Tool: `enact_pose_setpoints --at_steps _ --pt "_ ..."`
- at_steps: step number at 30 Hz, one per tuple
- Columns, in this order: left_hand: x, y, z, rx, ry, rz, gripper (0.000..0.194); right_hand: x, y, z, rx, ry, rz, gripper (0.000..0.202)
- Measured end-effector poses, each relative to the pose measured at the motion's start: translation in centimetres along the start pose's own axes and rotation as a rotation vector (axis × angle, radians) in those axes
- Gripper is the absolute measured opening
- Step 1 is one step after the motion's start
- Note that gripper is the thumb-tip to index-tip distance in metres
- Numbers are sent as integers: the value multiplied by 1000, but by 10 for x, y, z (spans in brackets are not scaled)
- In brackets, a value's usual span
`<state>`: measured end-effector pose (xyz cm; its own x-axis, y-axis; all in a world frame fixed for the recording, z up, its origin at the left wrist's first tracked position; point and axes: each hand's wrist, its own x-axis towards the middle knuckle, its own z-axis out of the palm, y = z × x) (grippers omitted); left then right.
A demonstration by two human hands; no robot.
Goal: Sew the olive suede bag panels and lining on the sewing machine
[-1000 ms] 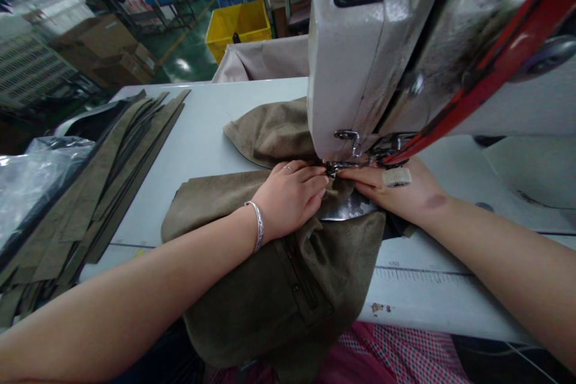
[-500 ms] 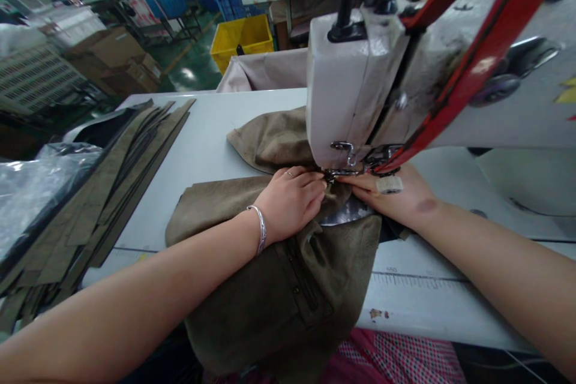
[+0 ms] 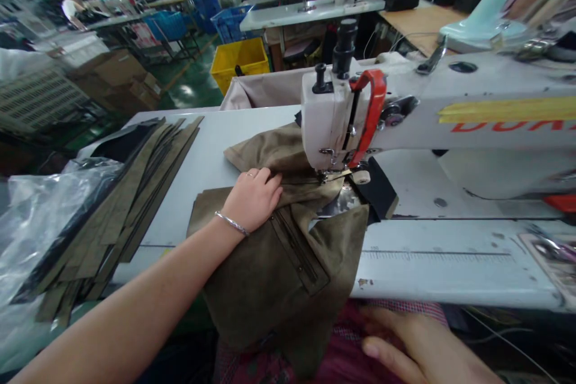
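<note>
An olive-brown garment piece [image 3: 265, 288] with a zipped pocket lies across the sewing machine [image 3: 330, 126] bed and hangs over the table's front edge. Part of it runs under the presser foot, where the needle itself is hard to make out. My left hand [image 3: 254, 198], with a silver bangle on its wrist, has its fingers curled on a fold of the garment left of the foot. Low in front of the table, above my lap, my right hand [image 3: 414, 342] is empty, thumb and fingers apart. A black piece of material [image 3: 378, 189] lies right of the foot.
Olive-brown strips [image 3: 112, 210] are stacked at the left of the table, beside clear plastic wrap [image 3: 49, 210]. Behind the table stand a yellow bin [image 3: 240, 63] and blue crates [image 3: 231, 23]. A ruler scale [image 3: 436, 255] marks the table's front.
My right hand has left the presser foot and dropped to my lap. My left hand has shifted left along the garment. The view has pulled back from the machine.
</note>
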<state>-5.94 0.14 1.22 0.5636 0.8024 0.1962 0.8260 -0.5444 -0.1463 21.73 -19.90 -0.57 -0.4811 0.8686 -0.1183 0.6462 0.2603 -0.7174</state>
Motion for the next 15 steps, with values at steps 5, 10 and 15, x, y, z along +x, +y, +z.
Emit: enact_pose_setpoints --at_steps 5,10,15 --pt "-23 63 -38 56 -179 195 25 -7 25 6 235 222 142 52" --pt "-10 88 -66 -282 -433 426 20 -19 95 -122 -418 566 343 41" --pt "5 74 -49 -271 -137 630 30 7 64 -141 -714 523 -164 35"
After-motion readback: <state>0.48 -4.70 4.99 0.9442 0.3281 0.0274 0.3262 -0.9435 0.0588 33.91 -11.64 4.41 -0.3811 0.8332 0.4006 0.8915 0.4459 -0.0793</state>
